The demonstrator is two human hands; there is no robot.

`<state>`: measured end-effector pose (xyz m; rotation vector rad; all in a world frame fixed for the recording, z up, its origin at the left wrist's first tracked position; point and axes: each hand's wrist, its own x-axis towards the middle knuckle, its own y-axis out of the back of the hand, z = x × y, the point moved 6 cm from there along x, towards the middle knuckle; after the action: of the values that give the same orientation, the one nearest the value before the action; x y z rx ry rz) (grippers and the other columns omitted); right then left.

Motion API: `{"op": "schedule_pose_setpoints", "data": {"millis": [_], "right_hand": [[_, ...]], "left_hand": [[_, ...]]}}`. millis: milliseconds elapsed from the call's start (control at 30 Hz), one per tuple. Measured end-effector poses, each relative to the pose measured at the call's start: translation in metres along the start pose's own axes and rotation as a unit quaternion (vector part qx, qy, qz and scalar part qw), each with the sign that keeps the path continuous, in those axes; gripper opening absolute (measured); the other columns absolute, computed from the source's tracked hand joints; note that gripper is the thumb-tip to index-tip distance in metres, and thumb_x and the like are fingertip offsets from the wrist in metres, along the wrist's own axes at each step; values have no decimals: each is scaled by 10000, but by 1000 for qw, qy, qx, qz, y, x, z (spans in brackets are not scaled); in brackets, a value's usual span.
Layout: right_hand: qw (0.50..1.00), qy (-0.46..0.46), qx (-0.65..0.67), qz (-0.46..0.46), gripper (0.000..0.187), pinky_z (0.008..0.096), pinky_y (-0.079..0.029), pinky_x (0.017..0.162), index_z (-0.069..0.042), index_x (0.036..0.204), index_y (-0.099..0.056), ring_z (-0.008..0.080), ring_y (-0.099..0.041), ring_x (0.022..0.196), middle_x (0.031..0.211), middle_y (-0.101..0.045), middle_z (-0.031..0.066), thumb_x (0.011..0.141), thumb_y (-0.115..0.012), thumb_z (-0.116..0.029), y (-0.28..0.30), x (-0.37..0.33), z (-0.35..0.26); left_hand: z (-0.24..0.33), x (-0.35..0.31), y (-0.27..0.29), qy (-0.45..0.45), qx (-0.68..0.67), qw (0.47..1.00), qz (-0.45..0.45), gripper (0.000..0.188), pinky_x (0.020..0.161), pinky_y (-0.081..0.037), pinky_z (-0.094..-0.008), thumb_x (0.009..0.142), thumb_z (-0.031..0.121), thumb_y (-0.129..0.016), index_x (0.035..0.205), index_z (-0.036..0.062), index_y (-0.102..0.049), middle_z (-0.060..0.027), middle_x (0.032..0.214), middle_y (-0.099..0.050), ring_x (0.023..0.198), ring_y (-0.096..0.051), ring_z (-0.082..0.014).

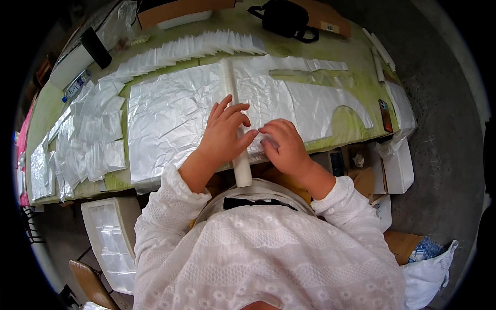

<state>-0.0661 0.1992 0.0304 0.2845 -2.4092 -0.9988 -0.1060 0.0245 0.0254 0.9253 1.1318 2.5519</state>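
A pale tube or roll [243, 170] lies across a flat stack of thin silvery-white plastic bags [170, 113], its near end jutting over the table edge toward me. My left hand [225, 129] is over the tube with its fingers spread apart and bent; whether it touches the tube is hard to see. Just right of the tube, my right hand [287, 147] hovers low over the plastic, fingers curled and thumb apart from the forefinger, nothing visible between them. The two hands nearly meet at the fingertips. At the stack's right end is a curved handle cut-out [351, 120].
Folded clear packets [191, 46] stand in a row behind; more packets [93, 139] cover the left side. A black bag [284, 20], bottle [77, 85], black cylinder [95, 47] and phone [385, 115] sit on the green table [116, 181]. A white bin [109, 243] is below left.
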Motion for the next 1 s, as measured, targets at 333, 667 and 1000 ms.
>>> {"op": "schedule_pose_setpoints", "data": {"millis": [333, 667, 1000], "right_hand": [[968, 17, -228, -103, 595, 595, -258, 1197, -179, 1486, -527, 416, -362, 1456, 1564, -444, 192, 965, -588, -459, -79, 132, 64], [868, -420, -225, 138, 737, 453, -508, 998, 33, 1392, -546, 425, -639, 1158, 1274, -661, 265, 931, -621, -537, 153, 127, 358], [952, -115, -237, 158, 707, 519, -385, 1126, -57, 1443, -524, 392, -464, 1372, 1520, -449, 238, 855, -766, -365, 85, 87, 205]], "left_hand": [[-11, -52, 22, 127, -13, 992, 27, 451, 1154, -381, -482, 841, 117, -653, 1291, 78, -665, -205, 1563, -451, 1372, -495, -393], [-6, -45, 24, 117, -17, 993, 27, 476, 1082, -445, -461, 783, 39, -645, 1259, 55, -666, -222, 1541, -480, 1272, -567, -397], [-11, -52, 23, 133, -3, 990, 37, 455, 1144, -378, -524, 808, 118, -662, 1262, 90, -665, -212, 1553, -470, 1307, -568, -371]]}}
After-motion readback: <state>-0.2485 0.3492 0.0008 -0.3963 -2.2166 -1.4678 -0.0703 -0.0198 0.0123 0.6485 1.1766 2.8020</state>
